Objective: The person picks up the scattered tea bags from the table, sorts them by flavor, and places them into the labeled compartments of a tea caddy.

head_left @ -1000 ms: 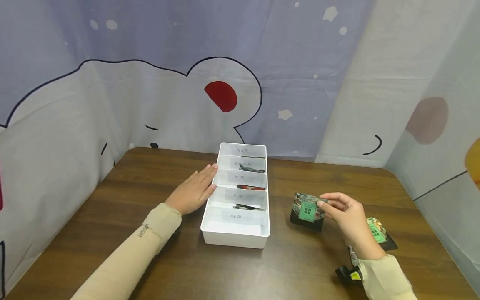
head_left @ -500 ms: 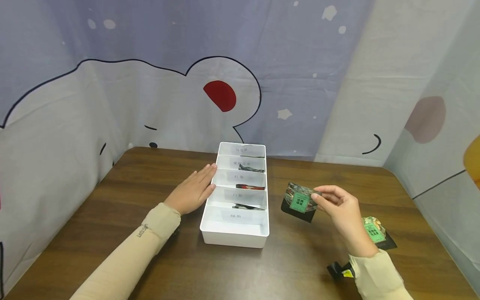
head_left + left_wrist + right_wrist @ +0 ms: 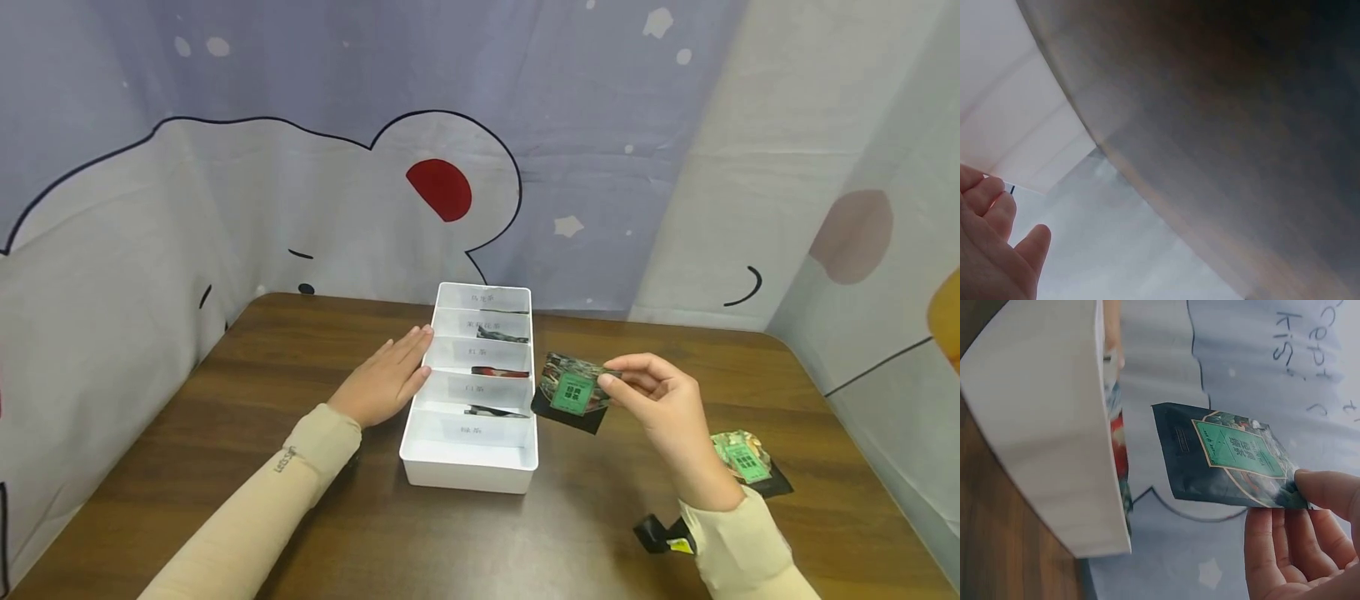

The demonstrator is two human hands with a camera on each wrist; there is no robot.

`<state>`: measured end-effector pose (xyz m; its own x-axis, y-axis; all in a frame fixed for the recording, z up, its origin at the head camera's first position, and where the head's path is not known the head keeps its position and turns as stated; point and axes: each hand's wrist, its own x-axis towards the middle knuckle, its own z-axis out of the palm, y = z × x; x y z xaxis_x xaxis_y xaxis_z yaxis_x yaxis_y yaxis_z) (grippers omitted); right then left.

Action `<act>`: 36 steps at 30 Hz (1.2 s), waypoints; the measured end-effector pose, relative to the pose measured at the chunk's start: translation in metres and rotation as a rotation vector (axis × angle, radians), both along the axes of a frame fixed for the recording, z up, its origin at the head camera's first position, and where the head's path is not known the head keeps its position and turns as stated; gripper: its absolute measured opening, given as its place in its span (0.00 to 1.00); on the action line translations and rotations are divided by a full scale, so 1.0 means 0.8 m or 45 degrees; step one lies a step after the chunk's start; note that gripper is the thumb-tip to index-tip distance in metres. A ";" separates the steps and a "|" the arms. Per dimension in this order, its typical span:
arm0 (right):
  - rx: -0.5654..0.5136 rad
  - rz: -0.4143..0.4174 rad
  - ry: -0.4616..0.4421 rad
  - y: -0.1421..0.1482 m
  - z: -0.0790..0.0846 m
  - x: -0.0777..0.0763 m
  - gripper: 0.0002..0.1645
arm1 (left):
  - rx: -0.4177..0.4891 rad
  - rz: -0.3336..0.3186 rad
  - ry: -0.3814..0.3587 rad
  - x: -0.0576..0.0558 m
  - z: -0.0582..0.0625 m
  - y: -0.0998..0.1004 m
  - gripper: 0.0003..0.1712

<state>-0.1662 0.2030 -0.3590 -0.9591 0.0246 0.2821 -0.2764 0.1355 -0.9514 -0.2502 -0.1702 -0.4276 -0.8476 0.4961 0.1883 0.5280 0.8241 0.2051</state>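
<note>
My right hand (image 3: pixel 660 417) pinches a dark tea bag packet (image 3: pixel 574 393) with a green label by its corner, thumb on the near face. The packet is held tilted at the right side of a white divided box (image 3: pixel 468 477), as the right wrist view shows it beside the box wall (image 3: pixel 1047 425). My left hand (image 3: pixel 386 379) lies with straight fingers against the box's left rim. The box has several labelled compartments; packets stand in the farther ones, such as a red one (image 3: pixel 500 372) in the middle, while the nearest compartment shows its bare white floor.
A second green-labelled packet (image 3: pixel 744 461) lies on the brown table (image 3: pixel 360 542) at the right, partly behind my right wrist. A small black object (image 3: pixel 652 533) with a yellow patch shows by my right sleeve. A printed curtain (image 3: pixel 337 200) hangs behind the table.
My right hand has carried the packet left and slightly up, from over the table on the right to the box's right rim. My left hand stays at the box.
</note>
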 end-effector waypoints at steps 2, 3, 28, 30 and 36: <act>0.007 0.001 0.017 -0.008 0.003 0.002 0.07 | 0.003 -0.002 0.005 -0.001 0.000 0.000 0.38; 0.013 0.000 0.025 -0.013 0.004 0.002 0.07 | 0.006 -0.003 0.002 -0.001 0.000 0.000 0.38; 0.014 0.216 0.081 -0.086 -0.038 0.017 0.08 | 0.010 -0.010 -0.001 -0.002 0.000 0.001 0.37; 0.035 0.233 0.092 -0.087 -0.042 0.019 0.08 | 0.013 -0.012 0.002 -0.001 0.001 0.000 0.37; 0.104 0.277 0.111 -0.087 -0.052 0.026 0.07 | 0.020 -0.021 0.021 0.000 0.001 -0.001 0.37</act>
